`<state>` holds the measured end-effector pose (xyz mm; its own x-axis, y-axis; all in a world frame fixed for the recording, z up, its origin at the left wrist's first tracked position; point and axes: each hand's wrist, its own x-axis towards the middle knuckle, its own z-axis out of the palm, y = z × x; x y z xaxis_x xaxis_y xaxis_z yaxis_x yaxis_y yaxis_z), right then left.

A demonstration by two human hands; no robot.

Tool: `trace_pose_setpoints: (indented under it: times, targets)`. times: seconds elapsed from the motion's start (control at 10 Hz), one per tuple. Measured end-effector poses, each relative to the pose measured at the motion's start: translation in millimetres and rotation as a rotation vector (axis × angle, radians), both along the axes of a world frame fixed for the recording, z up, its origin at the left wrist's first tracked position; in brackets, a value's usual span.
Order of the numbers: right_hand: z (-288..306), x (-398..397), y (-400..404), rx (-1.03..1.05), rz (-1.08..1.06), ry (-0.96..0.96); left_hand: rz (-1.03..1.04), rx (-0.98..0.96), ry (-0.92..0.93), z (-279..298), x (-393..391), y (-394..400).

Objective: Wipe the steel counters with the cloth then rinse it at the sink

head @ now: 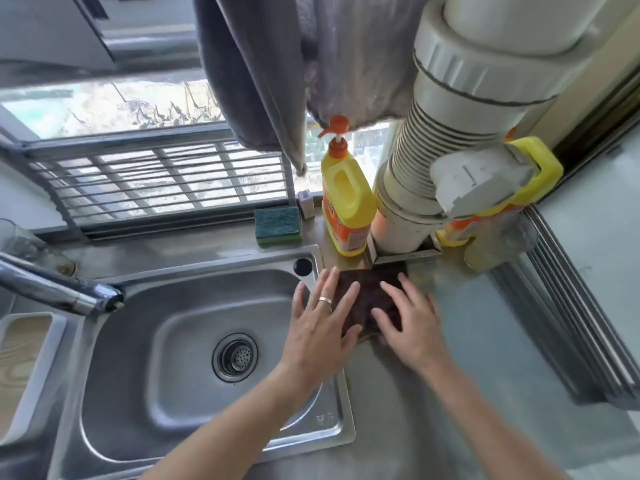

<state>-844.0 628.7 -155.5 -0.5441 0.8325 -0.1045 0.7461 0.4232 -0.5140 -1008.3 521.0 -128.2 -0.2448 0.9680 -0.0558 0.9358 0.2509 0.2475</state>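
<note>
While both palms are lying flat, grip: neither hand is closing round anything; fingers are spreading out straight and pressing down.
Left hand [323,315]: it is resting with its fingers on the left part of the dark cloth [369,299], heel hanging over the right rim of the sink [194,341]; a ring is showing on one finger.
Right hand [407,315]: it is pressing the cloth's right part, fingers pointing away from the person toward the white drain pipe [426,168].
Cloth: it is lying folded and flat on the steel worktop [467,358], just right of the sink and just in front of the pipe's base.
Wrists and forearms: both are reaching in from the lower edge, converging on the cloth.
Progress, wiping: judging by the flat two-handed press, wiping is under way on the strip beside the sink; how much of the worktop is already wiped cannot be told.
Progress, rinsing: not yet done; the cloth is outside the basin, and no water is visibly running from the tap [69,292].
Nearby: a yellow detergent bottle [346,202] and a green sponge [277,225] are standing behind the cloth, apart from it.
</note>
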Motion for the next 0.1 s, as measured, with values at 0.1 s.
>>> trace_pose_setpoints:
  times: [0.1]
  targets:
    - [73.8, 2.6, 0.9, 0.113, -0.074, 0.475, 0.146, 0.578, -0.118, 87.2, -16.2, -28.0]
